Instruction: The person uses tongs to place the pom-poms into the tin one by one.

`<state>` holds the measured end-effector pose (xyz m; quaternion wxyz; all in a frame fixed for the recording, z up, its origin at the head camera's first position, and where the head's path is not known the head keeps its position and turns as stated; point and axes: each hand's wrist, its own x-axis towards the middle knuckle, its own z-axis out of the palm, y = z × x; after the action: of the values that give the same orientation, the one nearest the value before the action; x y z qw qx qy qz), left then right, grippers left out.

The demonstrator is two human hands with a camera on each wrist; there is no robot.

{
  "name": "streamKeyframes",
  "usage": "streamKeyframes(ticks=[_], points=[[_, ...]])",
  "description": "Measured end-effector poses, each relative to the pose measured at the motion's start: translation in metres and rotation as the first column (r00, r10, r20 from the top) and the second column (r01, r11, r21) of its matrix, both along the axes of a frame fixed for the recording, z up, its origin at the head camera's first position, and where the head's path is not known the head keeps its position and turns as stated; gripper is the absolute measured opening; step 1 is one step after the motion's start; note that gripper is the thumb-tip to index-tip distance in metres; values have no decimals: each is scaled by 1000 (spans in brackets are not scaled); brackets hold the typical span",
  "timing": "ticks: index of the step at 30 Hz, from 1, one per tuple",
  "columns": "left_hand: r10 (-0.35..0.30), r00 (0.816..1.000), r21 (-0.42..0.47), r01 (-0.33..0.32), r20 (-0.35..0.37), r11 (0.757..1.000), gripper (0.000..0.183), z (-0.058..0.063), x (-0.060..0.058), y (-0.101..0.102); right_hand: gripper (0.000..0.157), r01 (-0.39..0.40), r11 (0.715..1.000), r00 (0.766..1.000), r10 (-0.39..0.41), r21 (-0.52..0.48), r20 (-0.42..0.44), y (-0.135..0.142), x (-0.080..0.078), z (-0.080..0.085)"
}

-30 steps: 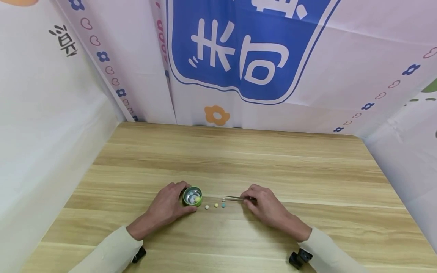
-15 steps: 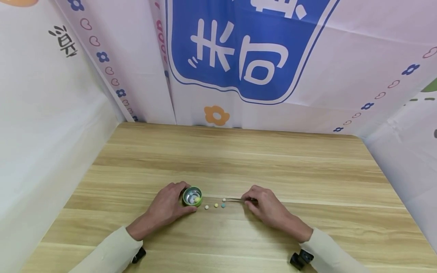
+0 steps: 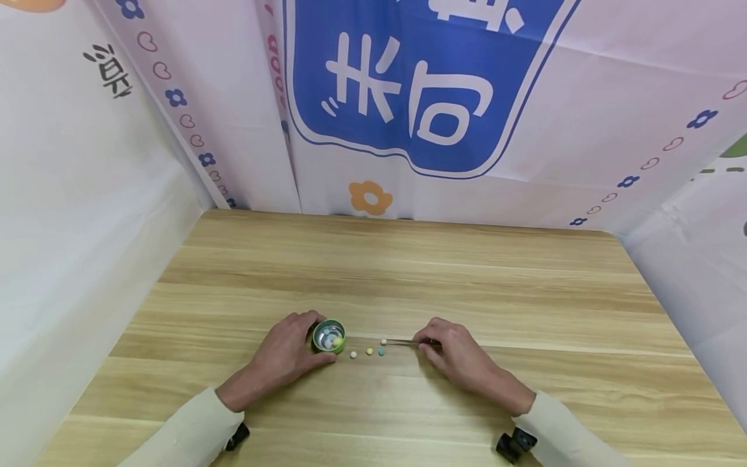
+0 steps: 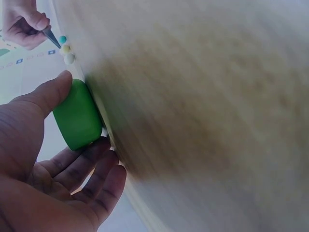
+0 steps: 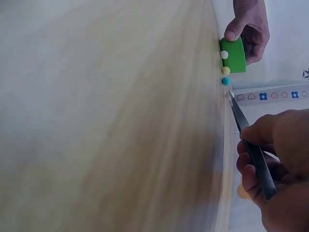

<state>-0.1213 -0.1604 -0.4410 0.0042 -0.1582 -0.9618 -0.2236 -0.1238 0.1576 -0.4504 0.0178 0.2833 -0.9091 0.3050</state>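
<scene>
Table [image 3: 408,279]: wood-grained top, on which all items below are borne.

Left hand [image 3: 286,350]: curved about a green tin, thumb at the near side, fingers at the far side; the tin is held.

Right hand [image 3: 452,350]: closed narrowly on tweezers, which are pinched between thumb and fingers.

Tweezers [image 5: 258,169]: slender, dark metal. Long axis laid crosswise, roughly parallel to the table's far edge; tips pointed left, toward the tin. Slightly tilted, the tips low by the wood and the rear end raised.

Green tin [image 4: 79,116]: located left of the tweezers, on the table. Round, without a long axis; mouth faced upward. Several pale, bluish and yellow pieces are contained.

Loose beads, between tin and right hand: white bead [image 3: 353,355], nearest the tin; yellow bead [image 3: 369,351]; teal bead [image 3: 382,352]; pale bead [image 3: 384,342], met by the tweezer tips. Whether it is lifted cannot be told.

Step, as judged: the pale bead is being secured by the tips. For the next move, a firm but light squeeze, a small lift and a leftward carry to the steadied tin seem called for.
</scene>
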Motion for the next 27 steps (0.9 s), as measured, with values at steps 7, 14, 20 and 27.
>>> streamKeyframes(ticks=[7,14,20,27], points=[[1,1000,-5,-1,8,1000,53,0,0,1,13,-3,1000,1000,2,-9,-15,-2,-1,2],[5,1000,-4,-5,8,1000,54,1,0,1,11,-15,999,998,12,-47,-62,-9,-3,4],[7,1000,0,-7,13,1000,54,1,0,1,11,-18,998,998,15,-58,-57,-19,-5,8],[5,1000,2,-5,14,1000,54,0,0,1,11,-30,998,997,27,-47,-71,-26,-5,9]])
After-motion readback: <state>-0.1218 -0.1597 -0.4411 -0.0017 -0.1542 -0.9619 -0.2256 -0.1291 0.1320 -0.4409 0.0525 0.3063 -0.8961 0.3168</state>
